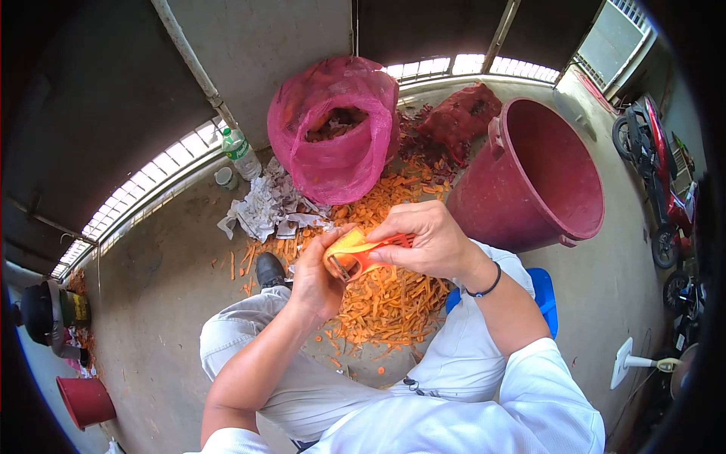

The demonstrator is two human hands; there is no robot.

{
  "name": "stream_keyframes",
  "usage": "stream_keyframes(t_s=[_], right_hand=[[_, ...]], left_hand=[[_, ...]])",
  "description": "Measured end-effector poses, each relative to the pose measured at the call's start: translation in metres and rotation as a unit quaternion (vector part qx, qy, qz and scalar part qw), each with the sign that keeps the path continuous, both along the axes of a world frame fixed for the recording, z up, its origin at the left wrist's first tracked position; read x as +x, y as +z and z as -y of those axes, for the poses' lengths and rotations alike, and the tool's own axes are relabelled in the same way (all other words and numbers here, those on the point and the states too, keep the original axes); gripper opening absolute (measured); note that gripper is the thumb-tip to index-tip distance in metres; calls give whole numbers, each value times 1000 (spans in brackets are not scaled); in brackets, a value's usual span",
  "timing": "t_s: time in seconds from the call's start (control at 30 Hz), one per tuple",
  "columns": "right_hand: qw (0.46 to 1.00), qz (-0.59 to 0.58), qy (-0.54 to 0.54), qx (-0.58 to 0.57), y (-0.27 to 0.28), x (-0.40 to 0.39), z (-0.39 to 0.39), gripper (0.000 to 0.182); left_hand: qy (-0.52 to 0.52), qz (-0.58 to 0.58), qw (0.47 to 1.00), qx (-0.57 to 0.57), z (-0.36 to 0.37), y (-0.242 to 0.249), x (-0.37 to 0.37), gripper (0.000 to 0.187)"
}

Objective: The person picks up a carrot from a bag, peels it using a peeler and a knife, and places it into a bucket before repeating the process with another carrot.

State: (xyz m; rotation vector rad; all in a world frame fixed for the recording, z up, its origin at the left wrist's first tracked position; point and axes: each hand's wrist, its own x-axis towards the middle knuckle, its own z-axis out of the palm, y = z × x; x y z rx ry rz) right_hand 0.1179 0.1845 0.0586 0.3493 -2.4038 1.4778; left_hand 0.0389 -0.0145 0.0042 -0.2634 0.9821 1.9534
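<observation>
My left hand is closed around a carrot, whose orange-yellow end shows past the fingers. In my right hand is an orange-red peeler, its metal blade against or just beside the carrot. Both hands meet above a heap of carrot peelings on the floor between my legs. Beyond them stands a pink mesh sack, its mouth gaping, with carrots partly visible inside.
A big dark-red bucket tilts at the right, near a red mesh sack. Crumpled paper and a plastic bottle are at the left. A blue stool is under me. Motorbikes line the right side.
</observation>
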Motion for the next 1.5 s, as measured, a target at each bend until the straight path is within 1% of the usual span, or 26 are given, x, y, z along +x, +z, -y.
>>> stream_keyframes(t_s=[0.03,0.1,0.13,0.2,0.27,0.33,0.37,0.47,0.5,0.53,0.6,0.7,0.77,0.8,0.83,0.87,0.97,1.03,1.07,1.13,1.23,1.27,1.3,1.43,1.47,1.5], right_hand=[[1000,18,0,4,1,0,-3,24],[999,33,2,11,3,0,-9,26],[999,37,7,7,4,0,-11,25],[999,42,15,4,7,1,-15,24],[987,107,11,-121,8,4,-18,20],[983,118,8,-142,10,6,-20,19],[978,127,4,-164,10,6,-19,18],[975,146,21,-168,9,7,-10,20],[982,134,31,-130,10,7,-8,22],[982,134,30,-130,10,7,-5,22],[989,117,41,-80,10,6,2,24],[991,116,31,-55,11,5,3,22],[993,115,25,-32,12,5,4,21],[994,104,21,-13,14,5,6,21],[995,93,16,6,14,6,6,20],[996,93,15,5,15,6,6,20],[996,88,3,-31,13,5,-2,19],[979,130,-56,-144,3,2,-22,18],[990,96,-102,-25,0,-1,-36,16],[970,134,-176,-97,-9,-5,-58,15],[972,105,-173,-115,-3,1,-62,11],[972,120,-137,-150,-3,4,-55,14],[975,127,-106,-146,0,5,-43,15],[978,146,-26,-147,14,9,1,18],[977,153,2,-147,17,10,7,18],[987,128,9,-94,18,10,10,19]], left_hand=[[2,-1,1000,1,1,2,0,40],[-37,-36,998,-42,3,7,2,40],[-35,-37,998,-40,4,4,-1,40],[-104,-64,993,3,8,-1,-8,41],[-113,-57,992,-10,10,2,-12,41],[-132,-10,989,61,14,2,-15,37],[-128,-11,990,62,15,3,-14,37],[-121,-6,990,65,10,6,-9,32],[-94,-3,995,37,5,4,-6,30],[-68,-1,998,8,2,1,-5,28],[-51,-4,999,1,3,-6,-4,25],[-34,-11,999,1,5,-8,-2,24],[6,-36,999,-34,4,-5,0,23],[6,-36,999,-33,5,-8,-1,23],[14,-81,996,-21,7,-13,-3,25],[21,-126,992,-10,9,-17,-5,27],[35,-150,988,7,14,-10,-3,26],[20,-165,986,1,18,-1,-5,26],[7,-180,984,-6,19,2,-5,26],[3,-193,981,-6,18,4,-8,25],[2,-149,989,-11,20,-1,-15,25],[5,-96,995,17,21,-7,-18,25],[6,-44,998,43,21,-11,-20,26],[15,-62,998,9,13,-14,-12,22],[33,-101,994,6,9,-17,-8,21],[52,-140,989,5,6,-17,-6,21]])
